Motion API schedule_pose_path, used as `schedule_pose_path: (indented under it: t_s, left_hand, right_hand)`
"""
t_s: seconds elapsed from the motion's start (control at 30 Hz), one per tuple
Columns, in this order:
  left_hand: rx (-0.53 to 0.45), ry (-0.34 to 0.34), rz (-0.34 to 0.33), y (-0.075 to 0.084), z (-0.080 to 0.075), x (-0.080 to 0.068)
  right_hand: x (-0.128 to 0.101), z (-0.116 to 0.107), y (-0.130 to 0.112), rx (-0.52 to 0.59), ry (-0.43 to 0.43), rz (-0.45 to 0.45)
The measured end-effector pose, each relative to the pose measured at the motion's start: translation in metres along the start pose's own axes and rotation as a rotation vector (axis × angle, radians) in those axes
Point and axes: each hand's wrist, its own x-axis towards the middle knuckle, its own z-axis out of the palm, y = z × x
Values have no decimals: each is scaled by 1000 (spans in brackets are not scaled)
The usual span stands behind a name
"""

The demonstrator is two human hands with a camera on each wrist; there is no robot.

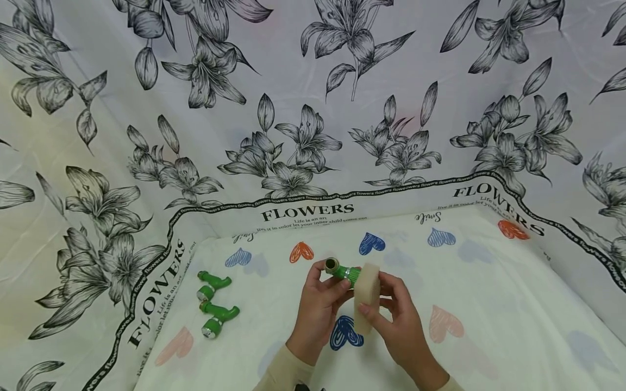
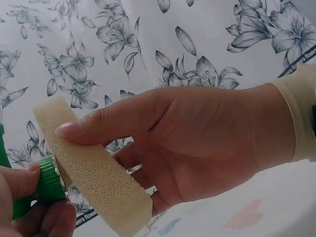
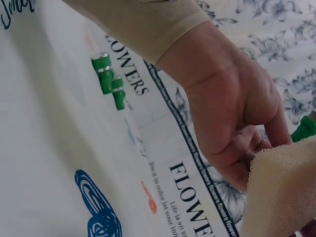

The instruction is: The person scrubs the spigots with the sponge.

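Between the thumb and fingers of my left hand (image 1: 315, 312) is a green tap (image 1: 348, 273), its round brass-coloured open end tilted up to the left in the head view. My right hand (image 1: 403, 323) grips a pale yellow sponge block (image 1: 367, 298) by its sides. In the left wrist view the sponge (image 2: 98, 173) stands against the end of the tap's ribbed green knob (image 2: 49, 178), with the right thumb flat on its face. The right wrist view has the left hand (image 3: 232, 103) behind the sponge (image 3: 281, 185), which hides most of the tap.
Two more green taps, one farther back (image 1: 213, 282) and one nearer (image 1: 218, 316), lie on the left of the white cloth (image 1: 274, 293) printed with hearts. Curtain-like fabric (image 1: 274, 81) with black line flowers rises behind and on both sides.
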Motion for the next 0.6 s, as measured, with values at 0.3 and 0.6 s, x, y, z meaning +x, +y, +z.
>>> schedule_pose_path:
  t_s: [0.3, 0.6]
  left_hand:
    - [19, 22, -1, 1, 3, -1]
    - [-50, -77, -24, 3, 0, -2]
  right_hand:
    - [0, 0, 0, -48, 18, -30]
    - [10, -12, 14, 40, -1, -27]
